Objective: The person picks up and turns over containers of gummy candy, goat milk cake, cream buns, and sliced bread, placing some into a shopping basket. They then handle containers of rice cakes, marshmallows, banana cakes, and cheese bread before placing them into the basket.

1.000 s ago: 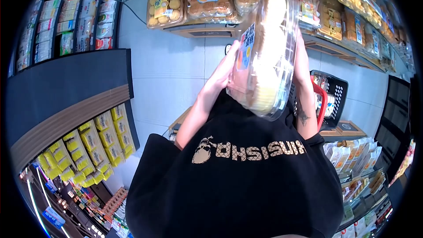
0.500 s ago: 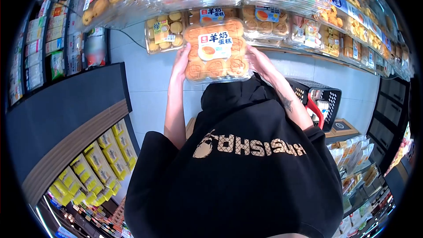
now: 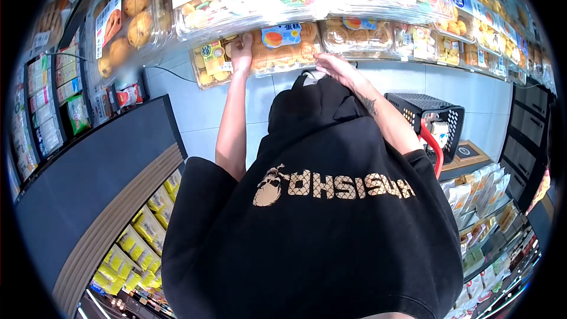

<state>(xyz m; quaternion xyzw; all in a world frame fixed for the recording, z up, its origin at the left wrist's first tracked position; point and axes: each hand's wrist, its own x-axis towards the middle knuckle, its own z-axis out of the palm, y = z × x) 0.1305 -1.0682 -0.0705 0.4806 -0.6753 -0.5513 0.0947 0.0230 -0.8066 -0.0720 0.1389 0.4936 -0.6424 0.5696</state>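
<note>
My left hand [image 3: 241, 53] and right hand [image 3: 336, 70] flank the box of brown cakes [image 3: 284, 56], fingers partly bent; I cannot tell whether they grip. It is below the candy boxes [image 3: 254, 1], beside round pastries [image 3: 208, 77]. The basket [image 3: 454, 127] holds packs [image 3: 438, 132].

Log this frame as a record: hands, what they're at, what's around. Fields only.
view: head camera
left hand: at the cake box's left edge
right hand: at the cake box's lower right corner
cake box: clear plastic, blue label
left neighbour: yellow-label box, partly behind the left hand
right neighbour: second blue-label box
above in view: candy boxes
right of view: black basket, red handle
unclear: grip firmness
</note>
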